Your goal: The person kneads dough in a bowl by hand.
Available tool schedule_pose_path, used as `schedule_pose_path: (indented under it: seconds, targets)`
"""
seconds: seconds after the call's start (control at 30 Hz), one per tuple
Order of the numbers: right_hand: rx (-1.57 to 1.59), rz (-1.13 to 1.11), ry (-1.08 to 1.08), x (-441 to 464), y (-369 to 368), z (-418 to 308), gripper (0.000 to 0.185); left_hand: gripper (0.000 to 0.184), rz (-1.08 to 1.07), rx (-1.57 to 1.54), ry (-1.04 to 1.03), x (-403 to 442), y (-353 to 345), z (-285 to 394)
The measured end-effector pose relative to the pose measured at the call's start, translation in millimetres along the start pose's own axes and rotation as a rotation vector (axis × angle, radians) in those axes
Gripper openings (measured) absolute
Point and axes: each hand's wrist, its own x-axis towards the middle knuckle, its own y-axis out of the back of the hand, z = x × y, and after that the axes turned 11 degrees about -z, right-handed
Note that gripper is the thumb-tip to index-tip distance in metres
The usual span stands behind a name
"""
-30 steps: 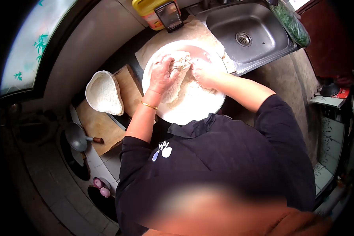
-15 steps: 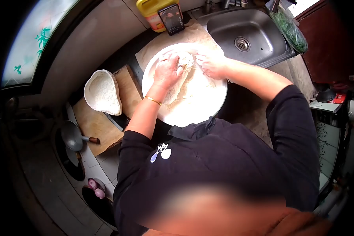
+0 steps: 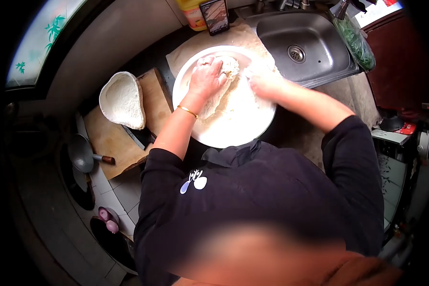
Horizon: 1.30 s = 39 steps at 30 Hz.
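White basin (image 3: 245, 131): dough (image 3: 210, 107), left hand (image 3: 207, 78) with fingers grasping it; right hand (image 3: 264, 85) blurred, fingers' state indeterminable. Bowl (image 3: 141, 108): white powder (image 3: 123, 101). Adjacent: brown sheet (image 3: 243, 39), steel sink (image 3: 274, 55).

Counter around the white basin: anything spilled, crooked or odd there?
The container of white powder, left of the white basin, looks odd: it is lopsided, drawn out toward one end, perhaps by design. No clear spill or damage shows.
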Motion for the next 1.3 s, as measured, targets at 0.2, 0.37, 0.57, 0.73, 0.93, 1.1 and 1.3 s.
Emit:
schedule_pose_path:
  seconds: [0.2, 0.37, 0.57, 0.73, 0.93, 1.1, 1.3]
  targets:
    - [-0.189, -0.840, 0.197, -15, 7, -44, 0.019, 0.038, -0.006, 0.039, 0.024, 0, 0, 1]
    - [0.688, -0.224, -0.234, 20, 22, -8, 0.031, 0.037, -0.006, 0.031, 0.020, 2, -4, -1]
    - [0.284, -0.051, -0.284, 20, -28, -26, 0.024, 0.038, 0.007, 0.047, 0.003, 4, -5, 0]
    - [0.266, -0.479, -0.065, -2, -36, -54, 0.024, 0.036, -0.019, 0.015, 0.007, 5, -8, -4]
    - [0.241, -0.227, -0.062, 21, -20, -50, 0.025, 0.053, -0.130, -0.395, 0.007, -13, 32, 1]
    - [0.008, -0.235, 0.174, 10, -43, -70, 0.028, 0.070, -0.162, -0.073, 0.184, -65, 34, 13]
    - [0.221, -0.254, 0.171, -5, -34, -61, 0.033, 0.069, -0.003, 0.057, 0.303, -91, 9, 24]
